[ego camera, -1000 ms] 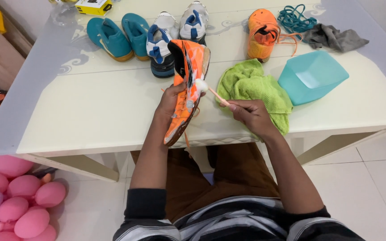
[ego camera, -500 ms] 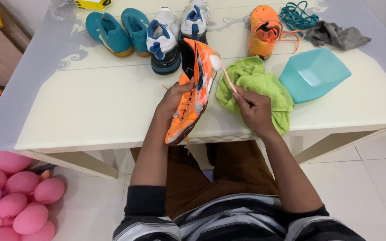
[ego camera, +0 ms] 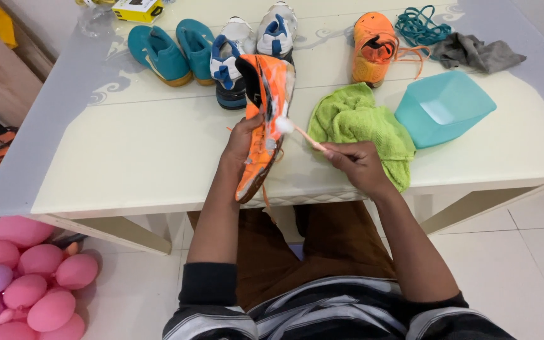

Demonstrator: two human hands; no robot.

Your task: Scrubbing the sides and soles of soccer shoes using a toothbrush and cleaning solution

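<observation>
brush back on orange shoe, two hands, six shoes

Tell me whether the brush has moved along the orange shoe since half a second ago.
Yes. The brush head has gone from the edge facing the green towel to the shoe face, away from the towel.

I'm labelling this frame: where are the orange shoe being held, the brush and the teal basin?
orange shoe (ego camera: pixel 260 135), head view, its side.
brush (ego camera: pixel 283 124), head view, white foamy head.
teal basin (ego camera: pixel 467 94), head view, far rim.
</observation>
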